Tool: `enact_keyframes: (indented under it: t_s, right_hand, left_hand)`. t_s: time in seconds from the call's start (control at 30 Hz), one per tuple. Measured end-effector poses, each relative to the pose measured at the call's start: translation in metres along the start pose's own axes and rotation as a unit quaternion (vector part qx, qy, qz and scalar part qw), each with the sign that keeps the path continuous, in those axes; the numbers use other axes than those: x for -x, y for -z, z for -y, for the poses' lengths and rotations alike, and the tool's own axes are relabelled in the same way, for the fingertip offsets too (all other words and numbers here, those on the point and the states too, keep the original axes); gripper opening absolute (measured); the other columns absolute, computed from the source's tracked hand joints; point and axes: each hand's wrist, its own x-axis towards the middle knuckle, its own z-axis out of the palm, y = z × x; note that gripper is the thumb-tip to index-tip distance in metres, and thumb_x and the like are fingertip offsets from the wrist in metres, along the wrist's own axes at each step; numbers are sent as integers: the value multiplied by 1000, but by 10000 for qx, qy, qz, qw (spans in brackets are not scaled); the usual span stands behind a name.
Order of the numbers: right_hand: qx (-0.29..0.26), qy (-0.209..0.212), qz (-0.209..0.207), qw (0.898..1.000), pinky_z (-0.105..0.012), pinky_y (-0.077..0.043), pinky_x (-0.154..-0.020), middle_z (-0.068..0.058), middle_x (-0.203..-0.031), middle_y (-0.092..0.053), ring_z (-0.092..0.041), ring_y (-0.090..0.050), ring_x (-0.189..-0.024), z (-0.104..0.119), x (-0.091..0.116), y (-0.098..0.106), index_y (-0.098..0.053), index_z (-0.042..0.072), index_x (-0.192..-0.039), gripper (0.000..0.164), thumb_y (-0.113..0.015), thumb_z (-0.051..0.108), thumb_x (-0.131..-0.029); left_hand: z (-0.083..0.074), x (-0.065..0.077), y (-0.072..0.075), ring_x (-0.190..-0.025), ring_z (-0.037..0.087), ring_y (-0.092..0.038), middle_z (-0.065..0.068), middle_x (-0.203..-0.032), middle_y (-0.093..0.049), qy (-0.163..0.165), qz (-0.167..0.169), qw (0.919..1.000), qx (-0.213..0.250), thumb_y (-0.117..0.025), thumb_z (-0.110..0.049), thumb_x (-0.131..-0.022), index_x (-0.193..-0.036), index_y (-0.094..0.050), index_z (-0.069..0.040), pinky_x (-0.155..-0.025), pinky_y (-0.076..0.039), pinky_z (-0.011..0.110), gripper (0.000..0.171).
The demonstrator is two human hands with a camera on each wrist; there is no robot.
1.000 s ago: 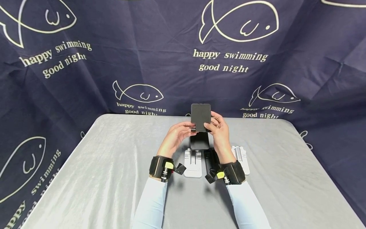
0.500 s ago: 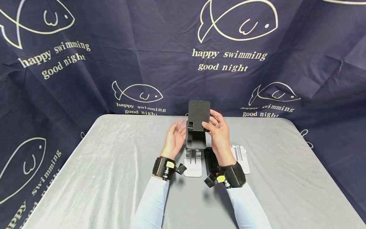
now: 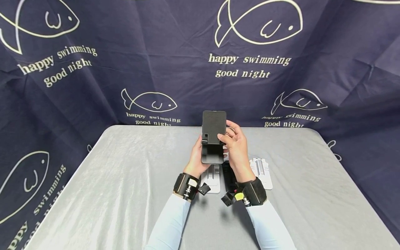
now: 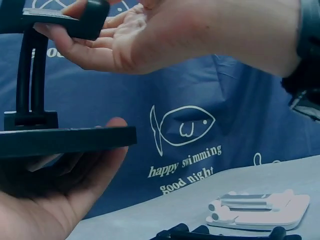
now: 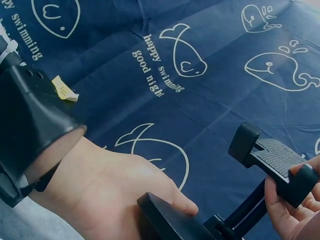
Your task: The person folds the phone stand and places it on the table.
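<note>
A black phone stand (image 3: 214,122) is held up over the middle of the table, its two plates joined by a pair of thin arms. My right hand (image 3: 239,149) grips the upper cradle at its lower right corner, thumb on the front; the left wrist view shows that cradle (image 4: 55,21) from the side. Below, my left hand (image 3: 195,160) holds the base plate (image 4: 75,141) from underneath, with a fingertip at its edge. In the right wrist view the right-hand fingers (image 5: 281,212) wrap the cradle's end. Most of the left fingers are hidden behind the base.
A white folded stand (image 3: 214,182) lies on the grey cloth-covered table (image 3: 125,194) below the hands. Beside it lies a black stand (image 3: 229,176), and another white stand (image 3: 261,173) is further right. A dark blue fish-print curtain (image 3: 193,80) hangs behind.
My left hand let go near the cradle's lower edge, opened beside the stand, then moved right and took hold of the base. The stand has shifted slightly left in my right hand.
</note>
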Motion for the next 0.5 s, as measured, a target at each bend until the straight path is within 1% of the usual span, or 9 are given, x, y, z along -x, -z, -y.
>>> enact_keyframes:
  t_s: [0.07, 0.17, 0.23, 0.33, 0.5]
  right_hand:
    - [16, 1, 13, 10000, -19, -50, -68, 4, -90, -67, -7, -62, -72, -1, 0, 0, -49, 2, -126, 51, -57, -15, -79]
    - [47, -43, 31, 10000, -19, -50, -68, 4, -90, -67, -7, -63, -74, -1, 1, -1, -48, 1, -127, 50, -56, -16, -80]
    - [75, -58, 48, 9999, -19, -50, -68, 4, -90, -67, -7, -63, -75, -1, 1, -2, -47, 2, -128, 50, -55, -16, -81]
    - [140, -47, 92, 9998, -19, -50, -70, 4, -90, -66, -7, -63, -75, -1, 0, -1, -46, 2, -128, 50, -55, -16, -82]
    - [434, 13, 192, 9989, -20, -50, -72, 6, -92, -66, -7, -63, -76, -1, -1, 3, -46, 3, -130, 50, -57, -12, -83]
  left_hand:
    - [0, 1, 0, -87, 24, -68, 3, -97, -69, -28, -23, 10000, -10, -7, -52, -100, -110, -58, -19, -84, -50, 41, 61]
    - [0, 2, -1, -80, 24, -69, 5, -92, -70, -82, -146, 9999, 6, -7, -52, -100, -104, -60, -17, -76, -54, 39, 64]
    - [-1, 3, -1, -79, 23, -68, 5, -91, -70, -109, -176, 9998, -34, -6, -52, -101, -105, -59, -16, -74, -55, 38, 64]
    - [-1, 3, -1, -79, 24, -68, 5, -92, -69, -150, -132, 9998, -1, -8, -51, -101, -108, -58, -15, -73, -55, 38, 61]
    - [0, 2, -1, -79, 25, -68, 6, -94, -69, -163, -101, 9998, 55, -12, -52, -101, -111, -55, -15, -73, -55, 38, 58]
